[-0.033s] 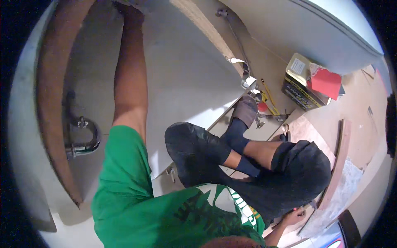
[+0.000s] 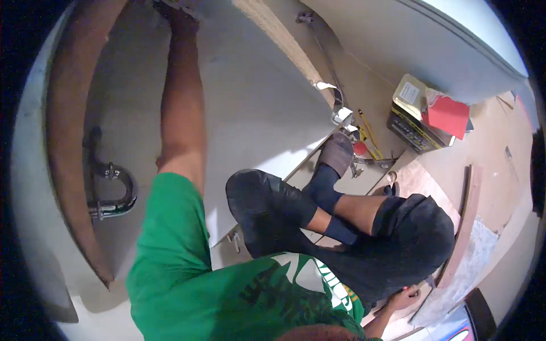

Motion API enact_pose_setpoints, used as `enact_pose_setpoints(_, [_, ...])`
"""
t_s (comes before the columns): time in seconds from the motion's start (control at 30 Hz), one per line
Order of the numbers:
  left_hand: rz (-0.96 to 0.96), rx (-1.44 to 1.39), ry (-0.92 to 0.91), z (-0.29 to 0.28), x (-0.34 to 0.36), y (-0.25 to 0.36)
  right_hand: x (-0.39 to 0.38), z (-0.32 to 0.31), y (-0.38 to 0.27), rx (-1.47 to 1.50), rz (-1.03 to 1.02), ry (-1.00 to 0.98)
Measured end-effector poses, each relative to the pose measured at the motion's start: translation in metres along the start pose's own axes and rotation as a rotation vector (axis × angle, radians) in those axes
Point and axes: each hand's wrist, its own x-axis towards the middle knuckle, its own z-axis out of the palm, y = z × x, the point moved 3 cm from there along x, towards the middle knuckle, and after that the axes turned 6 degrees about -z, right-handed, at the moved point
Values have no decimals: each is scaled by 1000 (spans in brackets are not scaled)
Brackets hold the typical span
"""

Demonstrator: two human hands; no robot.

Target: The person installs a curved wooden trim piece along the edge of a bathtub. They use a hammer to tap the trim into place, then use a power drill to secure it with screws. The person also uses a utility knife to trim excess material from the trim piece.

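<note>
My left arm reaches far up into the cabinet-like space. My left hand (image 2: 181,16) is at the top edge of the picture, in shadow. Its fingers blend into the dark, and what they touch is hidden. Low on the right, beside my bent knee in black trousers, my right hand (image 2: 404,298) rests near the floor. Its fingers are curled, with a small reddish spot by them; what they hold, if anything, cannot be made out. A curved chrome drain pipe (image 2: 122,199) comes out to the left of my green sleeve.
Beyond my shoes lie a yellow pencil (image 2: 368,128), a red round piece (image 2: 360,148) and metal fittings. A dark box (image 2: 415,128) with red sandpaper-like sheet (image 2: 447,115) stands at right. A wooden strip (image 2: 463,227) lies near my knee. Thin hose (image 2: 329,54) runs along the wall.
My left forearm and sleeve have shifted very slightly, and the view has moved a touch. My right hand stays where it was.
</note>
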Motion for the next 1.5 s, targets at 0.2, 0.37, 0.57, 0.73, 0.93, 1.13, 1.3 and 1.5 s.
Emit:
enact_pose_setpoints(0.2, [-170,-55,53,29,-134,-148,-2,-8,1,184,74,1])
enact_pose_setpoints(0.37, [-458,245,-5,11,-288,-219,5,-2,-10,102,-19,-22])
enact_pose_setpoints(0.57, [-293,-164,-184,90,-213,-65,-2,-12,-20,-85,-80,71])
enact_pose_setpoints(0.73, [-48,-294,-274,114,-143,32,-5,-11,-32,78,-21,-30])
enact_pose_setpoints(0.93, [-200,-327,-80,88,-225,-93,-3,-4,7,98,-18,-33])
enact_pose_setpoints(1.13, [-884,-488,-3,-7,-369,-294,22,-18,-8,-125,-285,-133])
enact_pose_setpoints(1.3, [-894,-19,-160,-10,-342,-274,6,-39,-83,-114,-389,87])
enact_pose_setpoints(1.5, [-687,521,-262,-67,-310,-251,-16,-19,-92,-206,-368,-149])
